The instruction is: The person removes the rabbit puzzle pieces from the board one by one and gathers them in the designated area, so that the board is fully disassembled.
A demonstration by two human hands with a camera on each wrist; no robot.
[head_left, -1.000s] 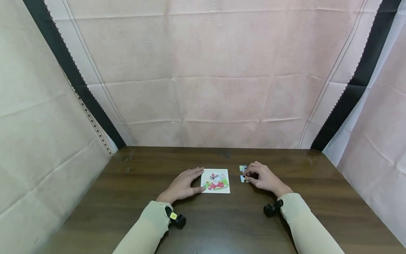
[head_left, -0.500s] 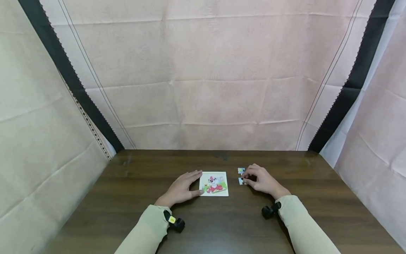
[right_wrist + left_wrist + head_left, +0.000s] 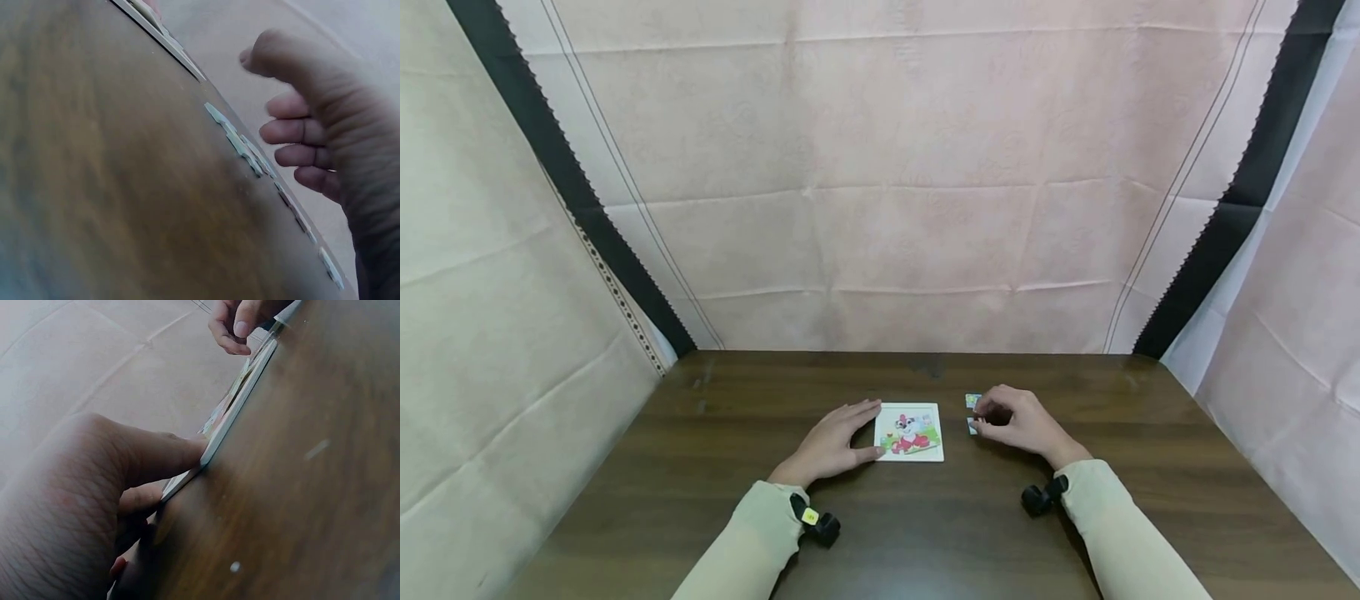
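A white-framed picture puzzle [image 3: 909, 432] with a cartoon animal in red lies flat on the table. My left hand [image 3: 827, 443] rests at its left side, fingers extended along the edge. The left wrist view shows the thumb [image 3: 169, 454] pressing the rim of the puzzle. To the right, my right hand [image 3: 1018, 423] hovers over small puzzle pieces [image 3: 972, 401], partly covering them. In the right wrist view its thumb and loosely bent fingers [image 3: 290, 131] stand apart with nothing seen between them. Several loose pieces [image 3: 234, 140] lie below that hand.
The brown wooden table [image 3: 895, 525] extends around both hands. Pale fabric walls [image 3: 880, 192] with dark strips stand behind and at both sides. Each wrist carries a small black camera, the left camera [image 3: 827, 529] and the right camera [image 3: 1036, 500].
My right thumb and index finger have spread apart, and the thumb now covers more of the nearer piece. The left hand and the puzzle stay put; the head view shifts slightly.
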